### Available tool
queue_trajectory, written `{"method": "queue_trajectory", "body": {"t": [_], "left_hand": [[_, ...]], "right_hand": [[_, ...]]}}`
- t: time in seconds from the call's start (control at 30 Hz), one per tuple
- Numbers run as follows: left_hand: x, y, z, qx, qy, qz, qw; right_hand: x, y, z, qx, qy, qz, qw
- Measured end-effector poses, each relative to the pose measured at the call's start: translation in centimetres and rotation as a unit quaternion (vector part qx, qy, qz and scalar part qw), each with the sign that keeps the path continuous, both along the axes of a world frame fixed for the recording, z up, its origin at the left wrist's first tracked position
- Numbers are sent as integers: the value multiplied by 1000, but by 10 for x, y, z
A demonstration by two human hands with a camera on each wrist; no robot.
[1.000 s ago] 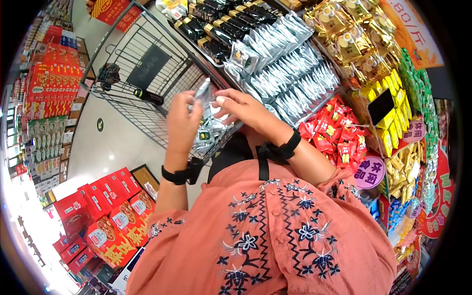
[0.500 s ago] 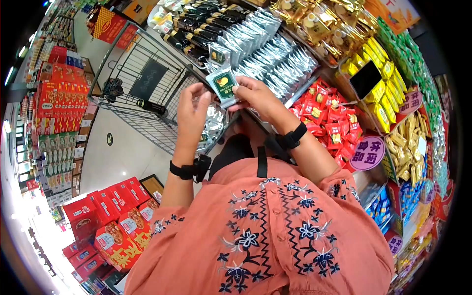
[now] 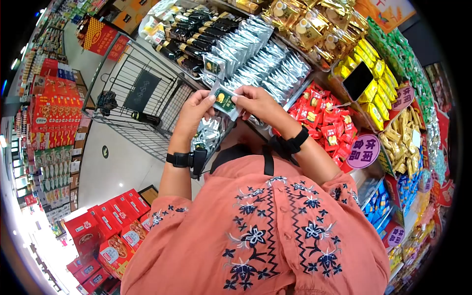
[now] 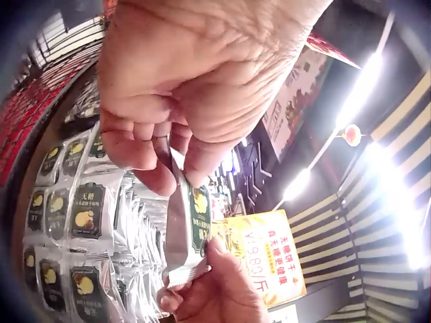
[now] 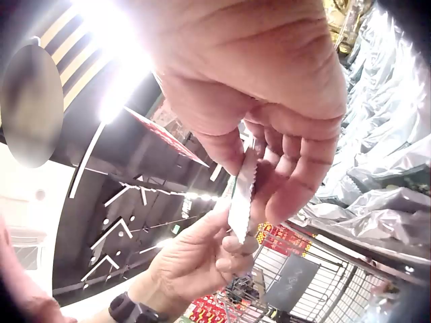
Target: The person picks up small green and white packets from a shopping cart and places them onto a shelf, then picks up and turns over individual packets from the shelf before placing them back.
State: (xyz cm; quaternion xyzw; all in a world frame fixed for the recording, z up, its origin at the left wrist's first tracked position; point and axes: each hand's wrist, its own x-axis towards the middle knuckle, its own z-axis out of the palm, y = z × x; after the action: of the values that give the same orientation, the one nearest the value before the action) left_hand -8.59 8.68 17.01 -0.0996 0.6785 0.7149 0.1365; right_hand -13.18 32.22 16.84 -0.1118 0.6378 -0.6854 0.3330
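Both hands hold one small silver packet [image 3: 225, 102] with a dark green label and a yellow biscuit picture, label side up in the head view. My left hand [image 3: 192, 112] pinches its left edge between thumb and fingers. On the opposite edge, my right hand [image 3: 259, 104] pinches it the same way. The left wrist view shows the packet [image 4: 188, 225] nearly edge-on, its crimped end by the right thumb. In the right wrist view its serrated edge [image 5: 244, 195] sticks out between the two hands. Similar silver packets [image 3: 209, 132] lie in the cart just below the hands.
A wire shopping cart [image 3: 140, 91] stands ahead on the left. Rows of silver packets [image 3: 268, 61] fill a display bin beyond the hands, with red packets [image 3: 322, 120] to the right. A dark phone-like panel [image 3: 358, 81] stands before yellow packets. Red boxes [image 3: 105, 219] are stacked at lower left.
The packet was tilted up between the hands, then held by the right hand alone with its label showing. Now the left hand has taken its other edge too.
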Motion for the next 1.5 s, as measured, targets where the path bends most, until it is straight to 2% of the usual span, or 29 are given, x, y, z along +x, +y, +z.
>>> {"method": "queue_trajectory", "body": {"t": [0.1, 0.23, 0.4, 0.43, 0.53, 0.73, 0.87, 1.1, 1.3, 1.5], "left_hand": [[-4, -1, -10, 107, -19, 55, 993], [-14, -7, -26, 124, -16, 55, 991], [-35, -24, -30, 33, -3, 14, 999], [-41, -27, -28, 8, 16, 28, 999], [-61, -41, -30, -85, 71, 62, 992], [-83, -47, -57, -155, 105, 69, 980], [-92, -51, -91, -223, 134, 57, 964], [-92, -51, -88, -307, 212, 43, 927], [-96, -50, -84, -327, 210, 23, 921], [-101, -55, -93, -274, 198, 18, 941]], "right_hand": [[-4, -7, 11, 14, -25, -28, 999], [-11, -20, 1, 32, -11, -56, 998], [-22, -33, -11, 120, 77, -73, 987], [-23, -38, -3, 94, 96, -105, 985], [-40, -47, -19, 175, 251, -165, 938], [-44, -66, -25, 222, 320, -184, 902], [-45, -77, -26, 255, 360, -180, 879], [-45, -85, -29, 312, 452, -182, 815], [-45, -85, -30, 308, 443, -185, 822], [-42, -84, -30, 315, 418, -174, 834]]}}
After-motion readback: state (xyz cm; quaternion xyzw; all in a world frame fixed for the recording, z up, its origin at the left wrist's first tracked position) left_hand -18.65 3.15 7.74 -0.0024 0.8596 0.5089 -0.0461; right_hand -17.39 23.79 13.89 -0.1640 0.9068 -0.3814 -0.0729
